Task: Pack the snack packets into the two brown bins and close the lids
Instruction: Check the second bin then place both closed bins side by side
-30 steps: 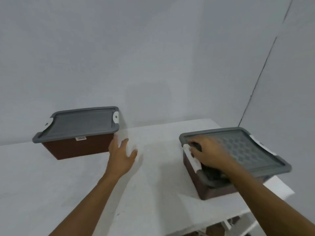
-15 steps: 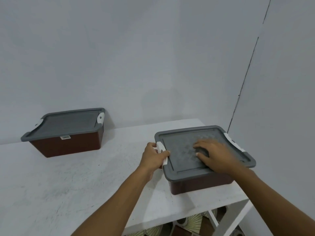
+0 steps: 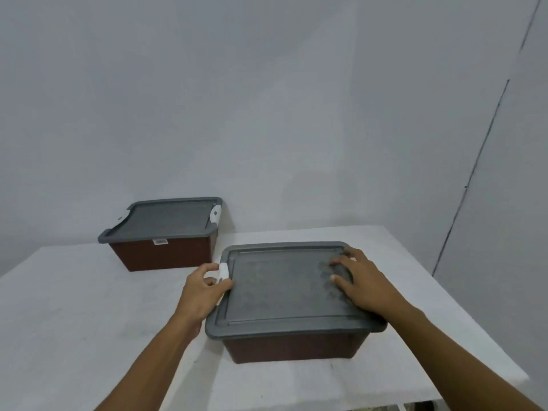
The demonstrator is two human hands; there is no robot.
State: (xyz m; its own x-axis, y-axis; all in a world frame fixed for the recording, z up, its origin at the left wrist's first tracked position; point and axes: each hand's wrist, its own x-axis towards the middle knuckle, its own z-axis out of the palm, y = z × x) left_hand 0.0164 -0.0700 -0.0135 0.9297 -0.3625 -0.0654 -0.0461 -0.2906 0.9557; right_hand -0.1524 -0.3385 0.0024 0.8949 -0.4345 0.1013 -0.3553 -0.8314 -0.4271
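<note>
A white table [image 3: 89,321] is seen from above. Its top is matt, faintly scuffed and speckled with small dark marks. It is pushed against a plain pale grey wall [image 3: 207,99] at twelve o'clock. At three o'clock a second pale wall [image 3: 510,203] is met, and a thin dark line [image 3: 474,161] is drawn down it at a slant.

The near brown bin [image 3: 290,347] is stood at about five o'clock on the table, close to the front edge. Its grey lid [image 3: 281,286] is laid flat over the rim, so that the inside is hidden. At the lid's nine o'clock edge a white latch [image 3: 223,271] is gripped by the left hand [image 3: 200,292]. The fingers are curled round the latch from the outside and the thumb is pressed against it beside the lid. The right hand [image 3: 364,286] is laid palm down on the lid towards its three o'clock side, with the fingers straight and spread apart and nothing held in them.

The far brown bin [image 3: 166,256] is set at ten o'clock from the near one, well apart from it and hard against the back wall. It is covered by its own grey lid [image 3: 169,218], and a white clip [image 3: 216,215] is shown at that lid's three o'clock end. A small white label [image 3: 160,241] is stuck just under the rim on the front face; its print cannot be read.
</note>
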